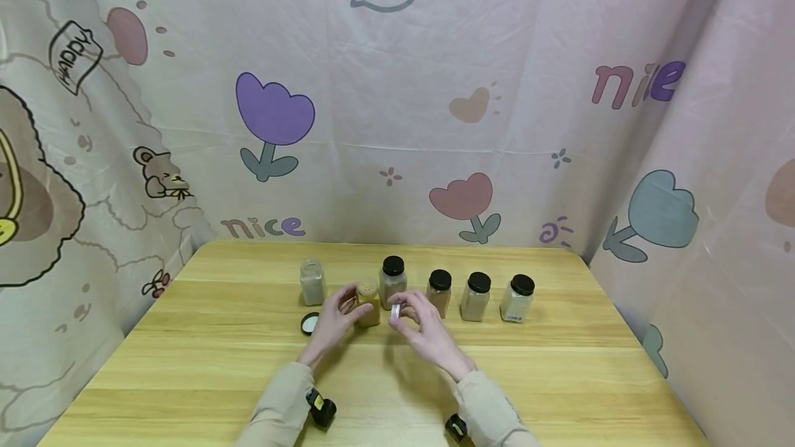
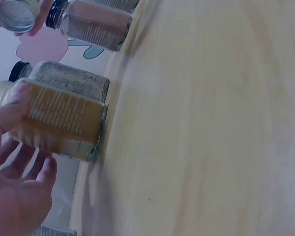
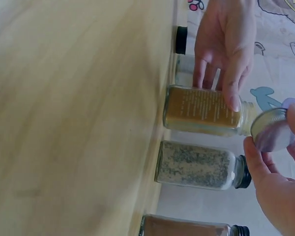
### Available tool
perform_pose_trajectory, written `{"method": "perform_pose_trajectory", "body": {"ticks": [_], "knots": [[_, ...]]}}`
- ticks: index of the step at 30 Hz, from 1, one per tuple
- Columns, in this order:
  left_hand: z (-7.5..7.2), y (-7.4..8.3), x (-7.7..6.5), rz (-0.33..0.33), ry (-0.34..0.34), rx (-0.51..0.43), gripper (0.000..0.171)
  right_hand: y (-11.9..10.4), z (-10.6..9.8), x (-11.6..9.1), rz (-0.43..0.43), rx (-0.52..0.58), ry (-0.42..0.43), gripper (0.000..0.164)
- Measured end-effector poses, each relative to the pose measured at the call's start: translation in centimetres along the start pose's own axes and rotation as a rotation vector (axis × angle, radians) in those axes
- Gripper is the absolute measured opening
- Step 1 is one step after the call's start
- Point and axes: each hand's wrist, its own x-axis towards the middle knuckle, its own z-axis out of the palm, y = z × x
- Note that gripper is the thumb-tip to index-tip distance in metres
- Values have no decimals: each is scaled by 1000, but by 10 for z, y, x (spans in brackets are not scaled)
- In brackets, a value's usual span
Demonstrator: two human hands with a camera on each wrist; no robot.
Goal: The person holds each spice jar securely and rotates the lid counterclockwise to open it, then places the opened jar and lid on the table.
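My left hand [image 1: 335, 321] grips a glass spice jar [image 1: 368, 308] of yellow-brown powder, thumb on the near side. The jar stands upright on the table, its pale perforated shaker top uncovered. Just right of it, my right hand [image 1: 425, 333] pinches a round lid [image 3: 273, 130] by its rim, held apart from the jar. The lid's silvery inside shows in both wrist views. Behind the yellow jar is a black-capped jar [image 3: 195, 164] of grey speckled contents. Left of my left hand lies a black cap [image 1: 309, 323], its white inside facing up, near an uncapped jar [image 1: 312, 285] of pale powder.
To the right stand a black-capped jar [image 1: 439, 293] of brown powder and two black-capped jars of pale contents, one beige [image 1: 475, 297] and one whiter [image 1: 517, 299]. The wooden table [image 1: 205, 364] ends at a printed curtain [image 1: 373, 192] behind and beside it.
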Motion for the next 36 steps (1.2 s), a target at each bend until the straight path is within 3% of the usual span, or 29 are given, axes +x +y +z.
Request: {"method": "perform_pose_trajectory", "body": {"ticks": [12, 20, 29, 36], "knots": [[-4, -4, 12, 17, 119, 61, 57, 1, 12, 2, 151, 42, -68, 29], [-7, -7, 23, 31, 166, 57, 63, 4, 19, 4, 152, -18, -108, 32], [-7, -3, 26, -29, 170, 13, 69, 6, 24, 8, 188, -48, -140, 36], [-8, 4, 18, -46, 131, 19, 68, 8, 27, 14, 210, -72, -171, 40]]}}
